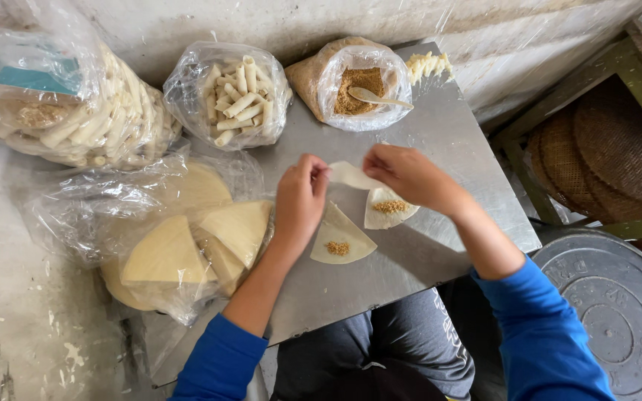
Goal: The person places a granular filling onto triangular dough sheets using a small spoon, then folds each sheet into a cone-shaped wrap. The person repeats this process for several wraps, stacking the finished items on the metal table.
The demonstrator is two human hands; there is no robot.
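1. The left hand (300,197) and the right hand (409,177) met over the metal counter (440,141), both pinching one thin pale wrapper (352,175) between fingertips.
2. The left grip was narrow, thumb and fingers closed on the wrapper's left edge; the right grip was narrow too, closed on its right edge.
3. The wrapper was stretched between the two hands, near the middle of the counter; whether it touched the counter could not be told.
4. Just below that wrapper lay a second wrapper (341,239), a wedge with a small heap of brown filling (337,248) on it.
5. Right of the held wrapper lay a third wrapper (388,209), also with filling, partly under the right hand.
6. Above the held wrapper, at the counter's far edge, stood an open bag of filling (351,82) with a spoon (377,97) in it.
7. Left of that bag sat a bag of rolls (232,96), and further left a bigger bag of rolls (68,111).
8. Left of the held wrapper, a plastic bag held a stack of wrappers (187,249).
9. Both sleeves were blue.
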